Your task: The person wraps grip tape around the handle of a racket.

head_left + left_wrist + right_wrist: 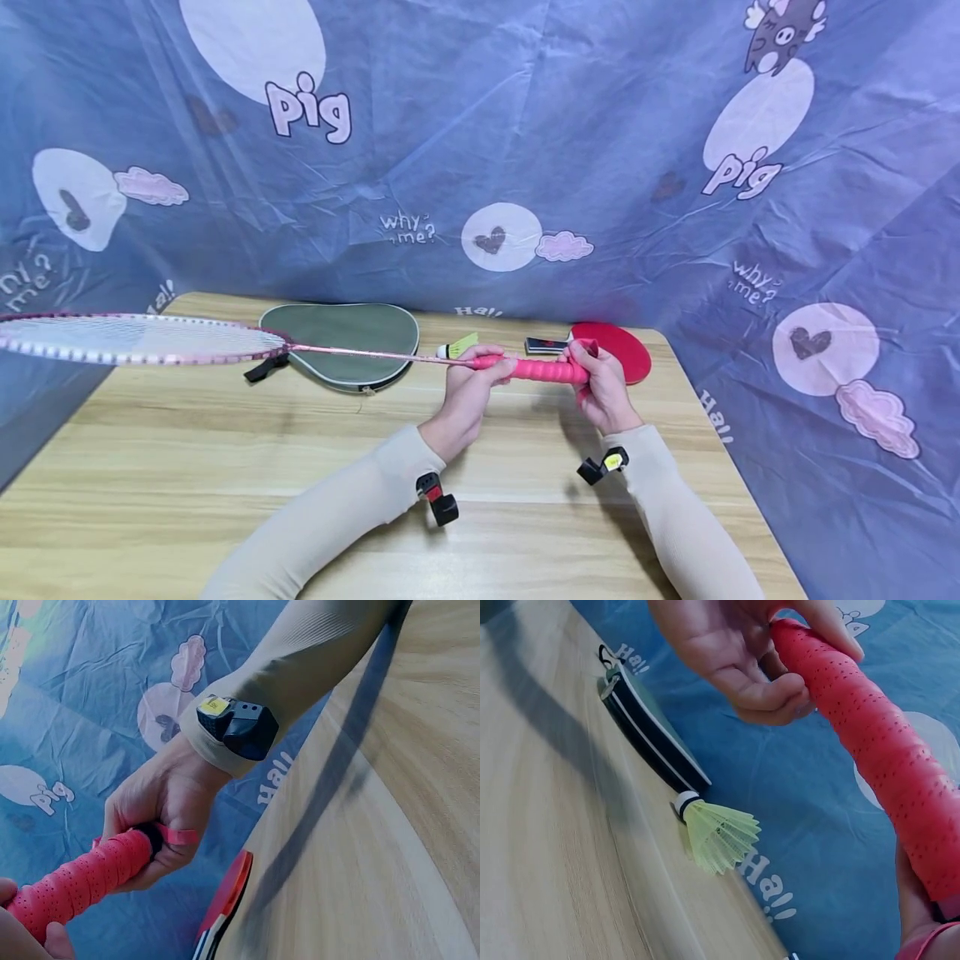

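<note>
A pink badminton racket (pixel 375 354) is held level above the table, its strung head reaching out at the left. My left hand (pixel 472 387) pinches the top of its wrapped pink handle (pixel 543 370) between thumb and fingers. At the butt end, my right hand (pixel 606 387) grips the handle and a loose pink strip of grip tape (pixel 180 837). Dark material (pixel 154 838) shows at the butt in the left wrist view. The tape lies in overlapping, perforated turns along the handle. Part of the right hand's hold is hidden in the right wrist view.
Behind the racket, a green zipped paddle case (pixel 352 333), a yellow shuttlecock (pixel 459 345) and a red table tennis paddle (pixel 630 354) lie along the back of the wooden table (pixel 375 533). A small dark box (pixel 545 345) sits beside the paddle. Blue patterned cloth (pixel 450 150) hangs behind.
</note>
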`<state>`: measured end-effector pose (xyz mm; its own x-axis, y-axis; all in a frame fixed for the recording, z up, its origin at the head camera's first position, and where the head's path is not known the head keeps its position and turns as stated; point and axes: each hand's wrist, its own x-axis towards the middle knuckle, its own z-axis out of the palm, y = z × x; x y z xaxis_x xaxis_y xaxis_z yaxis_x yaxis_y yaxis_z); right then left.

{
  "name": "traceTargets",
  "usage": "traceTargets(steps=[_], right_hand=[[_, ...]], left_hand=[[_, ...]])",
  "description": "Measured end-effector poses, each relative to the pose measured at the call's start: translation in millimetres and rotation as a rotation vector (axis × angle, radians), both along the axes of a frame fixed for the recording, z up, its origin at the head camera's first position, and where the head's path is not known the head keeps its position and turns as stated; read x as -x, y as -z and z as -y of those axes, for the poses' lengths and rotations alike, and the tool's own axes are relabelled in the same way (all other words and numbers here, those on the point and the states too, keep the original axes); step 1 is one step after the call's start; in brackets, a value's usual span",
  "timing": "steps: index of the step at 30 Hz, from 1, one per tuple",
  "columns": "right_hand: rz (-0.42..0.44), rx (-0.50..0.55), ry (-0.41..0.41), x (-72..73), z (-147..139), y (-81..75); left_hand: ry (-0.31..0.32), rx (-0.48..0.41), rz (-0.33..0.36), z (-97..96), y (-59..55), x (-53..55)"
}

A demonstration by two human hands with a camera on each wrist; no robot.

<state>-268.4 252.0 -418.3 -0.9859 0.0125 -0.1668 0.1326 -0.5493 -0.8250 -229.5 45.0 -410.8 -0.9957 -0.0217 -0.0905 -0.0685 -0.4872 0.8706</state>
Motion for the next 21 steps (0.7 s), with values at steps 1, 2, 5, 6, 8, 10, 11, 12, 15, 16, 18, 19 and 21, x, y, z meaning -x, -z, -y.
traceTargets(steps=[1, 2, 5, 6, 8, 10, 11, 12, 15, 16, 18, 19, 21], right_hand=[[-0.004, 0.0, 0.0, 0.3, -0.1, -0.1], [-0.007, 0.0, 0.001, 0.7, -0.4, -0.1], [0.0, 0.017, -0.005, 1.5, -2.2, -0.4], [0.003, 0.025, -0.015, 1.6, -3.5, -0.5], [0.011, 0.028, -0.035, 1.5, -5.3, -0.8], [0.019, 0.026, -0.05, 1.3, -6.7, -1.1], [0.022, 0.023, -0.054, 1.3, -7.2, -1.2], [0.026, 0.023, -0.058, 1.3, -7.7, -1.2], [0.035, 0.017, -0.055, 1.7, -8.2, -0.9], [0.039, 0.018, -0.059, 1.8, -8.4, -0.7], [0.047, 0.012, -0.071, 1.8, -8.6, -0.3], [0.052, 0.0, -0.08, 1.8, -8.7, -0.1], [0.057, -0.021, -0.093, 1.5, -8.4, 0.2]], left_hand=[[-0.001, -0.002, 0.003, 0.5, 0.7, 0.1], [-0.002, -0.004, 0.005, 1.0, 1.3, 0.1], [0.009, 0.001, -0.002, 2.1, 2.6, 0.2], [0.013, 0.004, -0.007, 2.5, 2.8, 0.2], [0.021, 0.011, -0.017, 3.1, 2.6, 0.0], [0.035, 0.015, -0.029, 3.6, 1.8, -0.5], [0.043, 0.017, -0.037, 3.9, 1.6, -0.6], [0.054, 0.014, -0.047, 4.2, 1.2, -0.7], [0.095, 0.005, -0.089, 4.7, 1.7, -0.5], [0.105, 0.002, -0.103, 5.0, 2.1, -0.4], [0.125, 0.003, -0.127, 5.5, 3.1, 0.1], [0.128, 0.007, -0.133, 5.8, 3.7, 0.4], [0.128, 0.023, -0.133, 6.5, 3.6, 0.2]])
